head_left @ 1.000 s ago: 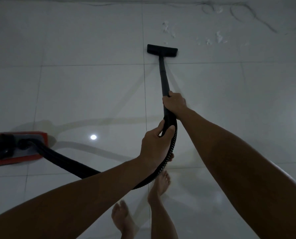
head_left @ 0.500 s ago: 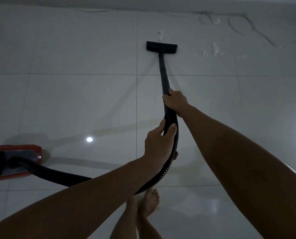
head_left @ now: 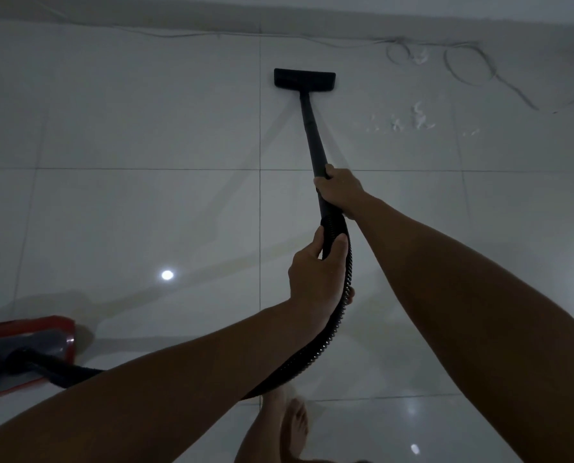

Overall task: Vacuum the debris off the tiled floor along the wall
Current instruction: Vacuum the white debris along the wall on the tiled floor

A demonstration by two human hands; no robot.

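Right hand [head_left: 340,190] grips the black wand [head_left: 312,135] w/ fingers wrapped round it; left hand [head_left: 315,279] grips the ribbed hose [head_left: 340,315] just behind. Floor head [head_left: 304,79] sits flat on the tiled floor [head_left: 128,212] near the wall [head_left: 345,8]. White debris [head_left: 415,120] lies to its right, apart from it. Red vacuum body [head_left: 28,345] at lower left.

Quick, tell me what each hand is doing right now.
Left hand: grips the ribbed vacuum hose where it meets the wand.
Right hand: grips the black wand, higher up.
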